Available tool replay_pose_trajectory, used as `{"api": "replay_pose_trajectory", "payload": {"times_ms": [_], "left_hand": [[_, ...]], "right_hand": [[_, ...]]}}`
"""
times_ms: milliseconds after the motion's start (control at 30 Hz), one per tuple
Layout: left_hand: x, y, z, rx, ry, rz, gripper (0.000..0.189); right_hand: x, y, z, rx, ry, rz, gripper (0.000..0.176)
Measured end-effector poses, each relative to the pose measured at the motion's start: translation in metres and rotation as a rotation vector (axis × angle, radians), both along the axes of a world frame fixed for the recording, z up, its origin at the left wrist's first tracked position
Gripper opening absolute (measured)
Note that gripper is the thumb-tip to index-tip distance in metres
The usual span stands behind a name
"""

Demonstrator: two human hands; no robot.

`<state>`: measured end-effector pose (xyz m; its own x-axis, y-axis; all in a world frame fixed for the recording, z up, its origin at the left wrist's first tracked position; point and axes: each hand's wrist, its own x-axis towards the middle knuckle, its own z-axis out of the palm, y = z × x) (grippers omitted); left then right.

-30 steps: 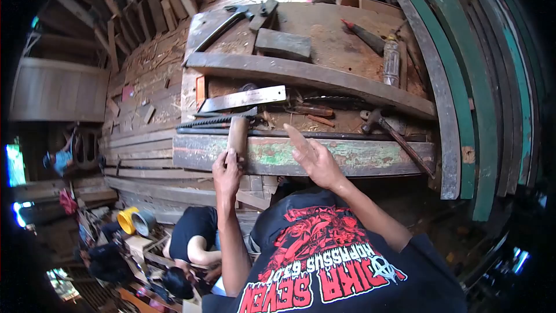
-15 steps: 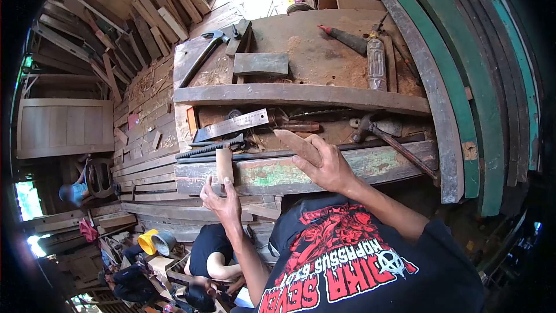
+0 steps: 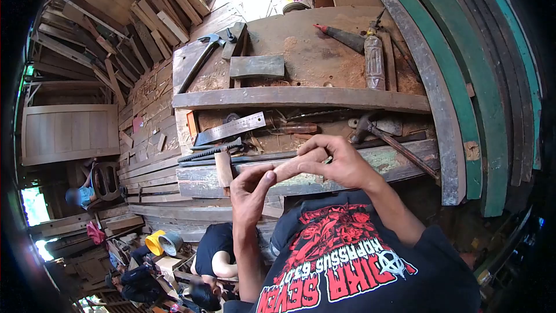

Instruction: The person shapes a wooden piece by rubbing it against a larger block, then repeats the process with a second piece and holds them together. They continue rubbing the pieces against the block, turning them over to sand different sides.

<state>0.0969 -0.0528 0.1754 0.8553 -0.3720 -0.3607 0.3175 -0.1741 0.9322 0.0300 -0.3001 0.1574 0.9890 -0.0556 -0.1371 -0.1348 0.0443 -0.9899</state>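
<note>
A small wooden piece (image 3: 291,168) is held between my two hands, in front of the painted beam (image 3: 376,165). My right hand (image 3: 339,161) wraps round its right end. The fingers of my left hand (image 3: 252,185) pinch its left end. Just left of my left hand, a pale wooden block (image 3: 223,169) stands against the beam. Behind my hands lie a metal square (image 3: 234,127) with an orange end and a screwdriver (image 3: 301,128) with a reddish handle.
A long wooden rail (image 3: 301,98) crosses the bench. Beyond it are a claw hammer (image 3: 201,61), a grey block (image 3: 256,66) and a plastic bottle (image 3: 375,64). Another hammer (image 3: 399,148) lies right of my hands. A person (image 3: 215,258) works at the lower left.
My left hand has left the pale block and moved right to grip the wooden piece. My right hand has brought the piece lower, and it now lies more level.
</note>
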Motion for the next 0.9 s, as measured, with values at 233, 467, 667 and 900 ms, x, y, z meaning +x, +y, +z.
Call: {"api": "replay_pose_trajectory", "payload": {"times_ms": [233, 467, 667, 900], "left_hand": [[-0.025, -0.019, 0.014, -0.131, 0.207, -0.216, 0.038], [-0.045, -0.057, 0.007, -0.120, 0.265, -0.345, 0.039], [-0.048, -0.048, 0.008, -0.107, 0.231, -0.327, 0.035], [-0.053, -0.034, -0.001, -0.094, 0.232, -0.162, 0.054]], "right_hand": [[-0.004, -0.022, 0.014, 0.427, 0.111, -0.075, 0.038], [-0.008, -0.002, 0.009, 0.394, 0.094, -0.140, 0.037], [-0.011, 0.013, -0.001, 0.395, 0.075, -0.091, 0.038], [-0.006, 0.034, -0.003, 0.353, 0.070, 0.011, 0.039]]}}
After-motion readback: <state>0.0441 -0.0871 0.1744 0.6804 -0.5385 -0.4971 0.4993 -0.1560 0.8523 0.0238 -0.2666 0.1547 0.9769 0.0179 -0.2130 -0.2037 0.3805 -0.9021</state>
